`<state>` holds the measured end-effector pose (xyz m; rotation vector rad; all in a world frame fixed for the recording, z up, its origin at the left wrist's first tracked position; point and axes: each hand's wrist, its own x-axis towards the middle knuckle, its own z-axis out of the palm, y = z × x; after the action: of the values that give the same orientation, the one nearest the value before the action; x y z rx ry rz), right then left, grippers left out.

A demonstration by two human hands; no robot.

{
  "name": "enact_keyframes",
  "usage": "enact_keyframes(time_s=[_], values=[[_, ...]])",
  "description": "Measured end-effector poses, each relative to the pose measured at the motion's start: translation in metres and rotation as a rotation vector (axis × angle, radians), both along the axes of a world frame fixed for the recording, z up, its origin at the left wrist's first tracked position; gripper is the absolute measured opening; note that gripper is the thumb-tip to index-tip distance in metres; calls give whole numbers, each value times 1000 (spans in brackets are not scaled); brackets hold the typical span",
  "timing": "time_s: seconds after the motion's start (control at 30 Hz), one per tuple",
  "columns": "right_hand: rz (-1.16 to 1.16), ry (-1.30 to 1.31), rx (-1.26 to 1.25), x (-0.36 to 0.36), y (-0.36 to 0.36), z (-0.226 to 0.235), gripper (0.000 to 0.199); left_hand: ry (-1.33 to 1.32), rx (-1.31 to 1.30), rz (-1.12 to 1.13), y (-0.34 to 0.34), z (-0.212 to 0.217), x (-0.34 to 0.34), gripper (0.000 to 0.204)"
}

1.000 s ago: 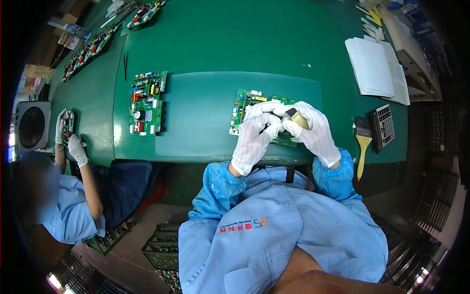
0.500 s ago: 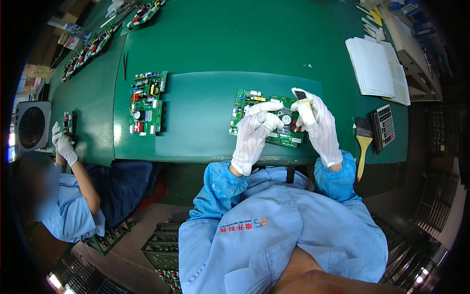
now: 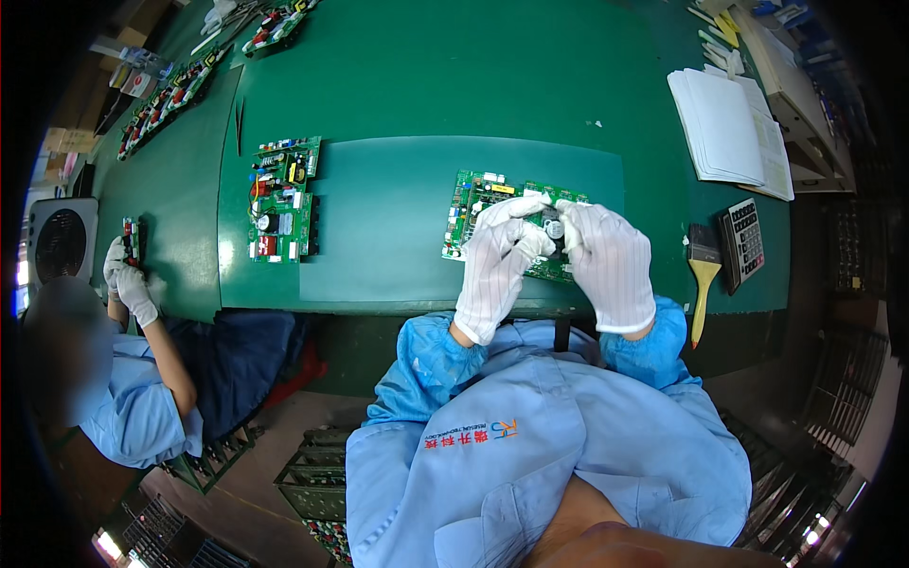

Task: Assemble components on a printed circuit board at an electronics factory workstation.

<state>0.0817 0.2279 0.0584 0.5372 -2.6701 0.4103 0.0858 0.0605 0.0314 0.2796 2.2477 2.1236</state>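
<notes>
Circuit board [image 3: 462,210], green, populated: under and between left hand [image 3: 499,260] and right hand [image 3: 609,260], long axis roughly left to right; both equally near, fingers curled, any grip indiscernible

And over on the right, a yellow-handled brush [image 3: 702,275] is lying just beside a calculator [image 3: 744,244], with white papers [image 3: 717,128] resting farther back! Across on the left, a grey unit with a round dark grille [image 3: 62,244] is standing near a seated co-worker [image 3: 142,407] in light blue, while a dark green rack [image 3: 308,473] is sitting on the near side, below the table [image 3: 454,76].
</notes>
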Motion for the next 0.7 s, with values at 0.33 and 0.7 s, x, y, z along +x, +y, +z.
enact_keyframes(time_s=[0.33,0.7], values=[[3,14,-32,7,-3,7,7,-186,194,-13,0,4,1,17],[-241,-197,-471,-8,30,-10,30,219,-205,320,-28,-3,1,38]])
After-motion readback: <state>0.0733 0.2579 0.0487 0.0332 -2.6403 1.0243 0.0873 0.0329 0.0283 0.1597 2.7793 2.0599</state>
